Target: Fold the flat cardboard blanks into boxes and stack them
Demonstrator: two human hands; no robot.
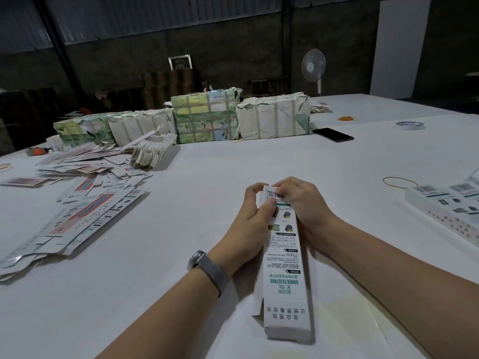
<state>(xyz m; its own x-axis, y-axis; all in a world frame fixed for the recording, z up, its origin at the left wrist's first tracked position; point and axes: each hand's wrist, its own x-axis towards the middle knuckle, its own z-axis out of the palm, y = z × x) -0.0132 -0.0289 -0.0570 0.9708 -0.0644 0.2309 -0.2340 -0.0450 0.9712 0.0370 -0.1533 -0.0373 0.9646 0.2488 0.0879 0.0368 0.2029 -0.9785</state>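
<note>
A long, narrow white box (285, 270) with green print lies lengthwise in front of me on the white table (181, 229). Its near end flap stands open toward me. Both hands hold its far end. My left hand (252, 216) grips the left side, thumb pressed on the printed face. My right hand (298, 200) pinches the barcode flap at the far end, fingers curled over it. Flat printed blanks (85, 218) lie in a loose pile at the left. Folded boxes (445, 206) lie side by side at the right edge.
Wrapped paper bundles (207, 117) line the table's far side, with a bunch of blanks (153, 151) leaning beside them. A black phone (333, 134), a tape roll (410, 124) and a rubber band (399, 182) lie at the right. A fan (313, 66) stands behind.
</note>
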